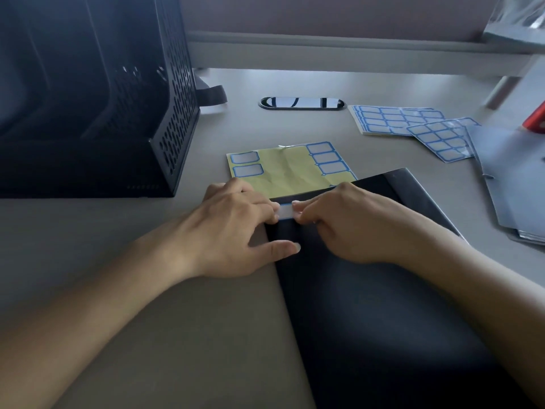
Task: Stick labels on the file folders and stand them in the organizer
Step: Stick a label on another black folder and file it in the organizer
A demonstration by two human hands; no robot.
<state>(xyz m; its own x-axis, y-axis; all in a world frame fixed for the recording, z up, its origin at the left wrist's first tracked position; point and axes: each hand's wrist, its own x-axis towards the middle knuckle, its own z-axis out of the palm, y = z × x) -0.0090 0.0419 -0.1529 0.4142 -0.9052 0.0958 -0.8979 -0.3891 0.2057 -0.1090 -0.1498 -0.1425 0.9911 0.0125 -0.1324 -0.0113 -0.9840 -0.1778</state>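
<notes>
Left hand: curled fingertips hold the label's left end; my thumb lies flat on the folder.
Right hand: curled fingers hold the label's right end.
Label: on the folder's far-left edge, between my hands.
Folder: dark, flat on the desk, running from centre to 5 o'clock.
Organizer: 10 o'clock, too dark inside to tell whether any folder stands there.
Sheet: 12 o'clock, mostly peeled.
Left, I judge: smooth this label, stand the folder, then label the grey folders at 3 o'clock.
</notes>
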